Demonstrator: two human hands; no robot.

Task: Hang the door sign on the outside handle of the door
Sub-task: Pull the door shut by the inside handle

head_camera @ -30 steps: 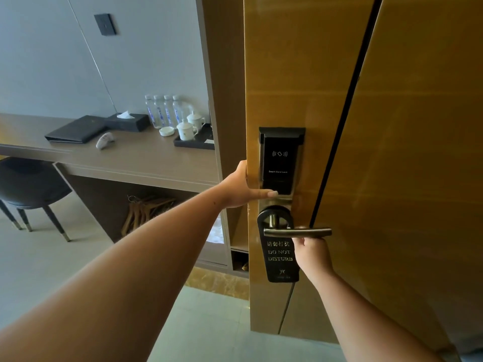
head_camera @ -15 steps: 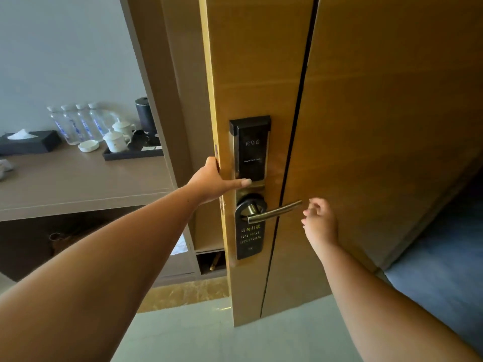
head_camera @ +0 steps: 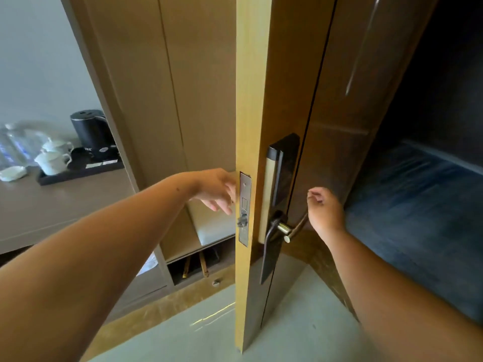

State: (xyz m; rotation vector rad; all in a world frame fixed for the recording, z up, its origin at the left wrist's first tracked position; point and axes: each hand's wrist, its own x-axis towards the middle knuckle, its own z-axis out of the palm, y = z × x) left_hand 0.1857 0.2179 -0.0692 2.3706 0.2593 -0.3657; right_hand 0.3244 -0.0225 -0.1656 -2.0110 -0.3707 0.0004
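Observation:
The wooden door (head_camera: 252,105) stands edge-on in front of me, its metal latch plate (head_camera: 245,207) facing me. On its right face, the black door sign (head_camera: 270,253) hangs from the brass handle (head_camera: 287,229), below a black card lock (head_camera: 285,173). My left hand (head_camera: 218,190) is at the door's edge beside the latch plate, fingers spread, holding nothing. My right hand (head_camera: 324,210) hovers just right of the handle's end with fingers loosely curled, holding nothing; I cannot tell whether it touches the lever.
A desk (head_camera: 52,205) at the left carries a black tray (head_camera: 78,172) with white cups, a black kettle (head_camera: 91,133) and water bottles. Behind the door's edge is a wooden cabinet (head_camera: 167,100) with low open shelves. Blue carpet (head_camera: 418,218) lies at the right.
The door has swung so I now see it edge-on. My left hand slid off the door's face to its edge. My right hand let go of the sign, which stays on the handle.

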